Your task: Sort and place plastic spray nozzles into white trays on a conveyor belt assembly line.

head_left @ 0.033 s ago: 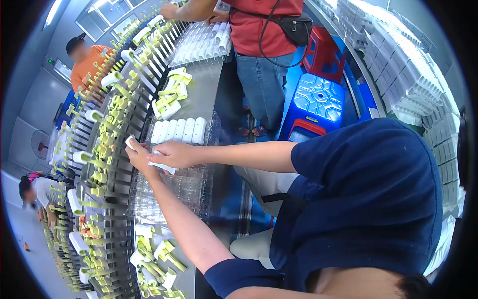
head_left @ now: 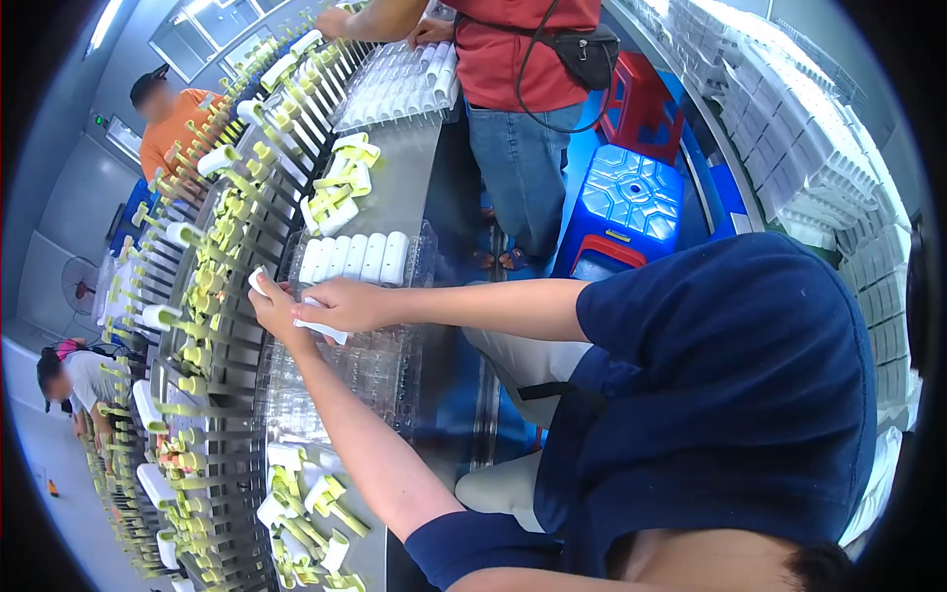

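My left hand (head_left: 279,314) is closed around a white plastic piece (head_left: 257,281), whose end shows by the thumb; the rest is hidden in the fingers. Pressed close against it, my right hand (head_left: 347,305) grips a white cloth (head_left: 323,330) that hangs out below the fingers. Both hands are over a clear plastic tray (head_left: 340,380) on the metal bench. Just beyond them, a row of white plastic pieces (head_left: 367,259) lies in the tray.
Left of the bench runs a rack line (head_left: 232,326) bearing yellow-green holders and white parts. Loose holders with white pieces (head_left: 308,513) lie at the near end, more (head_left: 343,183) farther up. A co-worker in red (head_left: 523,59) stands beyond, by a blue stool (head_left: 631,192).
The rack line with its holders and white parts has shifted slightly toward the lower part of the picture. My two hands have stayed in nearly the same place.
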`<action>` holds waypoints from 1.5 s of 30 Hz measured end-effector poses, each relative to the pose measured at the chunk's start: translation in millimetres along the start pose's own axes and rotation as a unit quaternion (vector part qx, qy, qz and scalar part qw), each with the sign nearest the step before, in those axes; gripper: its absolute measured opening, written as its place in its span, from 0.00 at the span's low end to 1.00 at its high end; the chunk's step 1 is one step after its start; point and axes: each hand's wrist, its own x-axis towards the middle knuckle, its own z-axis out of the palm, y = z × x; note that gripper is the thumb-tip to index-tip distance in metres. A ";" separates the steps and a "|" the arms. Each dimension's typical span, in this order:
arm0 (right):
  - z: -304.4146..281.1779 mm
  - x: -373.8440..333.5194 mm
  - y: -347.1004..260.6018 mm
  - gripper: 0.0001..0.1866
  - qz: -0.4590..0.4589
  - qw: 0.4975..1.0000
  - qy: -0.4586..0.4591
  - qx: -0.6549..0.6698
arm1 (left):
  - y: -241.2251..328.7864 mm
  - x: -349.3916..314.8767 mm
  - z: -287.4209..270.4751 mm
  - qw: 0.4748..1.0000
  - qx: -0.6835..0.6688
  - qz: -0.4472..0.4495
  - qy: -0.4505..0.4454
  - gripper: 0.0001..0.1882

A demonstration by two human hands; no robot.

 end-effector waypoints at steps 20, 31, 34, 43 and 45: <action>2.0 2.9 5.1 0.27 0.005 0.999 0.003 0.034 | -4.9 3.8 -1.0 0.999 0.039 0.029 0.002 0.25; 3.9 2.7 6.3 0.26 -0.027 0.999 0.010 0.030 | -4.9 4.2 -1.4 0.999 0.025 0.028 -0.003 0.25; 0.6 -1.0 5.2 0.26 -0.015 1.000 0.005 0.026 | 0.2 0.0 0.8 0.999 0.029 0.023 -0.005 0.25; 8.3 9.9 21.1 0.22 0.007 0.997 -0.007 0.076 | -13.6 7.0 -2.9 0.998 0.047 0.013 0.027 0.26; 1.4 16.7 45.5 0.19 -0.006 0.997 0.041 0.068 | 9.9 5.6 14.9 0.989 0.135 -0.037 0.044 0.29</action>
